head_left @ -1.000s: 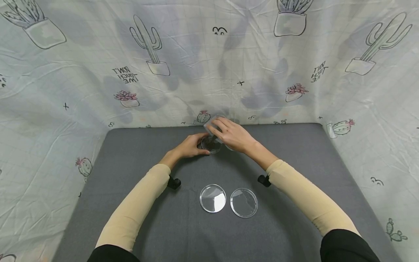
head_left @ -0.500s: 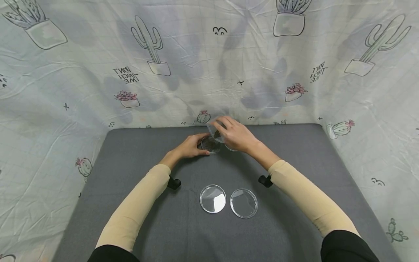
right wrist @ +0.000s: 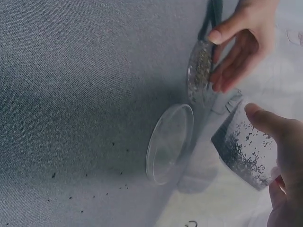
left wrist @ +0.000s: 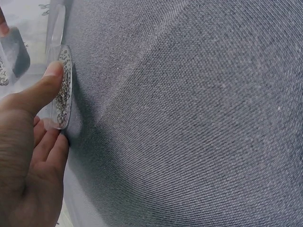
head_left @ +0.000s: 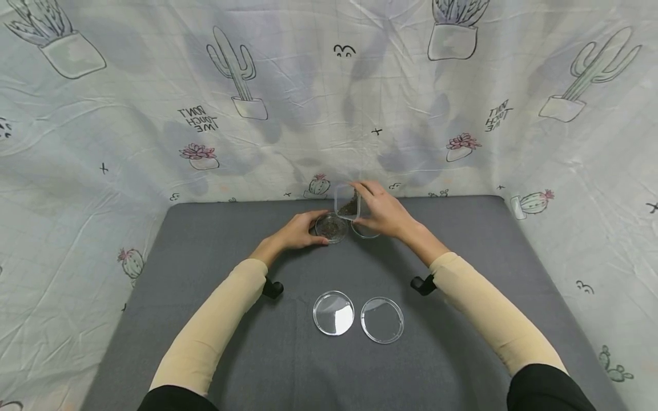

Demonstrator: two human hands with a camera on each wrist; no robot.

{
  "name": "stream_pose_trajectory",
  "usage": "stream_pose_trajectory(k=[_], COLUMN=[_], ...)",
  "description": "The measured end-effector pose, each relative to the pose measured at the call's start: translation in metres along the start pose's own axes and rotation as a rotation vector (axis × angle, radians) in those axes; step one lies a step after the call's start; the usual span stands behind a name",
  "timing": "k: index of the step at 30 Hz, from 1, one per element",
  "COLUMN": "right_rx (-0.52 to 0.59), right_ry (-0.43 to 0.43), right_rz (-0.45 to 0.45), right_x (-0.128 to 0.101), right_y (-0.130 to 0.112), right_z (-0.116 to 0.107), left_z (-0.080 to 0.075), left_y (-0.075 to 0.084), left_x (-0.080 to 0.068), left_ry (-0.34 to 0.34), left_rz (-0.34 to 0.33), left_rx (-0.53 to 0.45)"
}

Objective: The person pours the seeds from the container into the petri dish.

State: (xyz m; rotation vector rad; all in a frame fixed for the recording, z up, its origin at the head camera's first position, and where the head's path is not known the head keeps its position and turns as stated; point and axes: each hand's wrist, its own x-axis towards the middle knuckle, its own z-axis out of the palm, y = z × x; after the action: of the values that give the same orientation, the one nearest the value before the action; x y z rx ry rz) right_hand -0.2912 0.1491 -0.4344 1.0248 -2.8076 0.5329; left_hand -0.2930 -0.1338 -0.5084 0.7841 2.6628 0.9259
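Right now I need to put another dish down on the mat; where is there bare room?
Bare grey mat lies left of the left sleeve and right of the right sleeve. Crowded: the far middle, where left hand steadies the seed dish, right hand holds the cup, and the two lids near.

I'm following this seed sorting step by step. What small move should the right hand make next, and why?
Probably shift the clear cup over the empty dish and tip it. The right hand holds the cup, with seeds inside, near upright; the dish the left hand steadies already holds seeds, and its neighbour holds none.
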Motion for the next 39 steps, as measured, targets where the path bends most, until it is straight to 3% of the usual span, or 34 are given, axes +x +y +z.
stream_pose_trajectory(k=[12, 20, 29, 39], right_rx=[0.226, 0.307, 0.387, 0.463], right_ry=[0.074, 0.126, 0.125, 0.149], right_rz=[0.227, 0.348, 0.512, 0.633], right_x=[-0.023, -0.046, -0.08, -0.115], right_y=[0.03, 0.059, 0.089, 0.122], right_z=[-0.016, -0.019, -0.032, -0.038], left_z=[0.0, 0.001, 0.001, 0.001], left_y=[0.003, 0.002, 0.002, 0.003], left_x=[-0.002, -0.002, -0.003, -0.003], left_ry=[-0.014, -0.012, -0.02, -0.016], left_rz=[-0.019, -0.017, -0.022, -0.023], left_rx=[-0.016, -0.024, -0.02, -0.029])
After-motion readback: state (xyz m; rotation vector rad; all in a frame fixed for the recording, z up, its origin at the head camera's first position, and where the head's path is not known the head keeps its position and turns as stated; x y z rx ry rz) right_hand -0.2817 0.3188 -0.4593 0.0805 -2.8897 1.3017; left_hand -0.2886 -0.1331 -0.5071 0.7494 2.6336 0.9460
